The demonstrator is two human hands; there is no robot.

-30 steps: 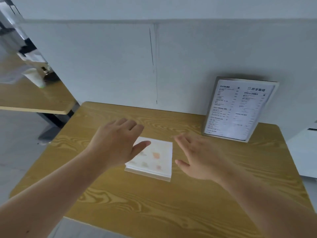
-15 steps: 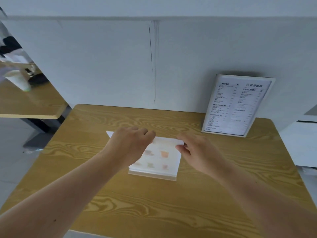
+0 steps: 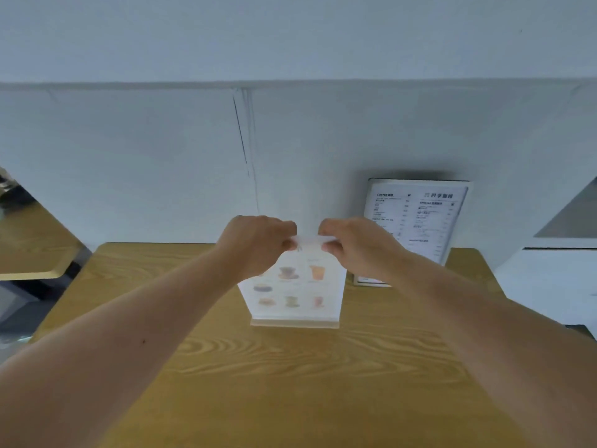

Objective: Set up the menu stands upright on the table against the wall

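A white picture menu stand [image 3: 295, 291] with drink drawings and a pale wooden base stands raised on the wooden table [image 3: 290, 376], its base edge down on the tabletop. My left hand [image 3: 256, 245] and my right hand [image 3: 353, 245] both pinch its top edge, one at each corner. Behind my right hand a second menu stand [image 3: 416, 221], framed, with printed text, leans upright against the grey wall [image 3: 161, 156]. My right wrist hides its lower left part.
Another wooden table [image 3: 29, 250] stands at the left across a gap of floor. A white cabinet or counter [image 3: 555, 282] sits close to the table's right edge. The wall runs directly along the table's far edge.
The picture menu stand lay flat on the table; both hands took hold of its far edge and tipped it up onto its base. The view has tilted upward.
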